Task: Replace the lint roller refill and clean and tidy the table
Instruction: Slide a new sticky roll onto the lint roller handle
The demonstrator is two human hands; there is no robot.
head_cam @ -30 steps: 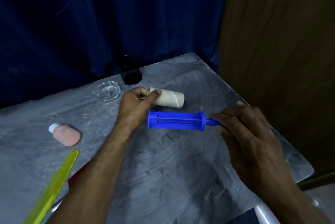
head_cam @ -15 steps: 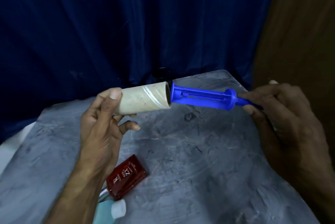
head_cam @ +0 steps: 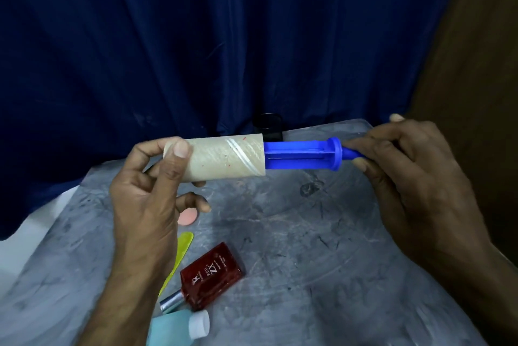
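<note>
Left hand point(head_cam: 143, 205) clamped round cardboard refill tube point(head_cam: 224, 159), centre-left of frame, tube end sleeved over spindle of blue lint roller point(head_cam: 302, 155); right hand point(head_cam: 414, 177) curled tight on roller handle point(head_cam: 352, 154), centre-right, all held above grey table point(head_cam: 308, 261).

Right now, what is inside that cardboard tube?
The blue roller frame, held by the right hand, sticks into the right end of the cardboard tube. How far it reaches inside is hidden by the tube wall; the left hand grips the other end.
</note>
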